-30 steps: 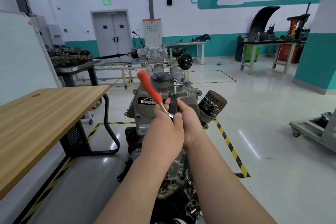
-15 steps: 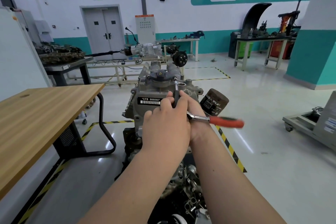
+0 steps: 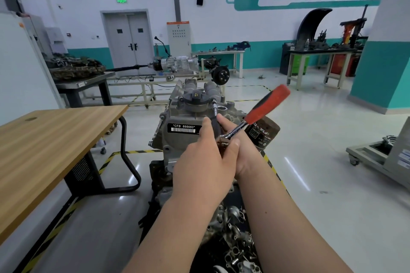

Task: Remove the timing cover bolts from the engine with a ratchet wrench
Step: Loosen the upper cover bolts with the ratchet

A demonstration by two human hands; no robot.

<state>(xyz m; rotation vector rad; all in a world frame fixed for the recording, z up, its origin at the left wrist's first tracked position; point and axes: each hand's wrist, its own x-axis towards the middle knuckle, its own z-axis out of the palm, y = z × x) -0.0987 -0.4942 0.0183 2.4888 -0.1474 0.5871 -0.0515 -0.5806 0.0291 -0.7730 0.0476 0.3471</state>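
A grey engine (image 3: pixel 177 146) with a black "CFB 666660" label stands upright in front of me. The ratchet wrench (image 3: pixel 267 105) has a red and black handle that points up and to the right, free of both hands. Its steel extension bar (image 3: pixel 214 107) reaches up to a bolt beside the black oil filler cap (image 3: pixel 195 97). My left hand (image 3: pixel 204 159) grips the ratchet's head and the lower end of the extension from the left. From the right, my right hand (image 3: pixel 241 150) pinches the same part. The bolt itself is hidden by the socket.
A brown oil filter (image 3: pixel 265 134) sticks out of the engine's right side, just under the handle. A wooden table (image 3: pixel 44 142) stands close on the left. A grey wheeled cart (image 3: pixel 377 157) is at the right. Workbenches (image 3: pixel 321 53) line the far wall.
The red handle has swung from upper left, round to the right, and now points up and to the right. Both hands have stayed on the ratchet's head.
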